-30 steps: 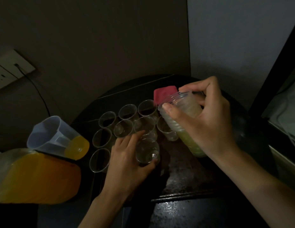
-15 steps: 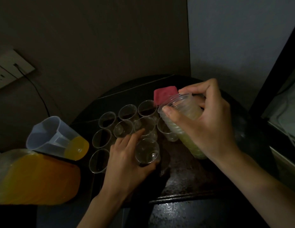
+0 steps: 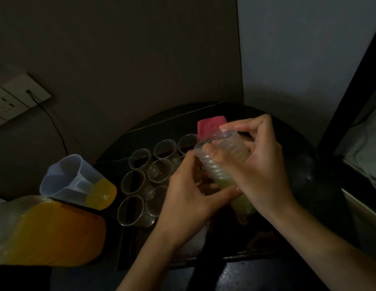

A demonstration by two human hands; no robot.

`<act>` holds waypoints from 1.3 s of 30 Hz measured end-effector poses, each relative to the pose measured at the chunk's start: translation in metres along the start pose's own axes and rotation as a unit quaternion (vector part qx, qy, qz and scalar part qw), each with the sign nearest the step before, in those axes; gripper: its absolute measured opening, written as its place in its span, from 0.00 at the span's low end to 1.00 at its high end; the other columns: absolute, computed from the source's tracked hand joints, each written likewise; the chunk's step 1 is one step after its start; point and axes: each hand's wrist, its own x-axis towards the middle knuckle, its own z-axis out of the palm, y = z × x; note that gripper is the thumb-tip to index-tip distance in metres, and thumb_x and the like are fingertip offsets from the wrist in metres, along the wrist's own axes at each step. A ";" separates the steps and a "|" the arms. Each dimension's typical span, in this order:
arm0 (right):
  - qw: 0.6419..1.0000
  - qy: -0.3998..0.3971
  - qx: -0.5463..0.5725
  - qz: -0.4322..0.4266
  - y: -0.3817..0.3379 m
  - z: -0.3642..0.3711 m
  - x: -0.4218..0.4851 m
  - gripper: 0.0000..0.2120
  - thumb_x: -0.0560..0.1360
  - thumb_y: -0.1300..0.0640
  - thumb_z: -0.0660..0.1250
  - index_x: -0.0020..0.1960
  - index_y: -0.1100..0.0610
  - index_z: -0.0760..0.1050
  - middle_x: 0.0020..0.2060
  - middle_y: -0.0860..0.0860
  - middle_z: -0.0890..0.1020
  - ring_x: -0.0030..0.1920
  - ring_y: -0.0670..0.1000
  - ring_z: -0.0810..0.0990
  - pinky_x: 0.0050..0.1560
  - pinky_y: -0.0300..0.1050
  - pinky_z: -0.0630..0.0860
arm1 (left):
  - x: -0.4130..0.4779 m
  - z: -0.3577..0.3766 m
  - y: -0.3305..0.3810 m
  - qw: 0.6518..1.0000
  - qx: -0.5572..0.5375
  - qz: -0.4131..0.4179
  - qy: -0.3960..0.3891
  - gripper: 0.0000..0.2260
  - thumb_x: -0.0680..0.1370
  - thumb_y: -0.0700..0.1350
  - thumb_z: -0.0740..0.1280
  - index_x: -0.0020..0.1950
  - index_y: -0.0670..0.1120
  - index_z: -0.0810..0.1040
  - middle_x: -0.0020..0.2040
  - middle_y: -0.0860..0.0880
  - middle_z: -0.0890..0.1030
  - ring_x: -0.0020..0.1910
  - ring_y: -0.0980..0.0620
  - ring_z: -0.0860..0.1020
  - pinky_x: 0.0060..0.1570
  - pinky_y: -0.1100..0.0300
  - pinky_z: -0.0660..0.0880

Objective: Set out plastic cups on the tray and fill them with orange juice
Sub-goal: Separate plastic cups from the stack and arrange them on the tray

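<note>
My right hand (image 3: 264, 171) holds a tilted stack of clear plastic cups (image 3: 225, 154) above the dark tray (image 3: 235, 258). My left hand (image 3: 187, 192) has come up to the stack, with fingers curled against its side and the thumb under it. Several empty clear cups (image 3: 132, 182) stand in rows on the left part of the tray; some are hidden behind my left hand. A clear pitcher (image 3: 76, 181) with orange juice in its bottom stands left of the tray.
A large container of orange juice (image 3: 48, 234) lies at the lower left. A pink sponge (image 3: 210, 124) sits at the tray's far side. A wall socket (image 3: 15, 99) with a black cable is on the left wall. A dark frame stands at the right.
My left hand let go of the cup it had set on the tray and rose to the stack. The right hand tipped the stack slightly lower.
</note>
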 end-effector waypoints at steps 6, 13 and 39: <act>0.998 -0.053 0.017 0.036 -0.004 -0.013 -0.001 0.23 0.68 0.39 0.74 0.57 0.41 0.68 0.61 0.45 0.79 0.57 0.44 0.83 0.50 0.48 0.84 | 0.002 0.009 0.010 0.997 -0.080 0.000 0.009 0.25 0.71 0.33 0.77 0.65 0.44 0.75 0.57 0.52 0.84 0.54 0.55 0.84 0.47 0.67 0.80; 0.997 -0.055 0.037 0.048 -0.005 -0.025 -0.006 0.20 0.71 0.43 0.75 0.58 0.44 0.71 0.56 0.43 0.82 0.55 0.46 0.85 0.50 0.48 0.84 | 0.003 0.018 0.011 0.997 -0.080 0.010 -0.007 0.23 0.76 0.39 0.75 0.69 0.47 0.74 0.62 0.50 0.82 0.61 0.53 0.81 0.54 0.60 0.80; 0.993 -0.017 -0.117 0.013 -0.001 -0.086 0.015 0.26 0.66 0.32 0.74 0.58 0.40 0.70 0.52 0.41 0.81 0.54 0.38 0.81 0.50 0.35 0.78 | 0.026 -0.048 0.051 0.948 0.154 0.141 0.240 0.26 0.72 0.59 0.69 0.67 0.51 0.74 0.52 0.62 0.81 0.53 0.62 0.81 0.51 0.68 0.79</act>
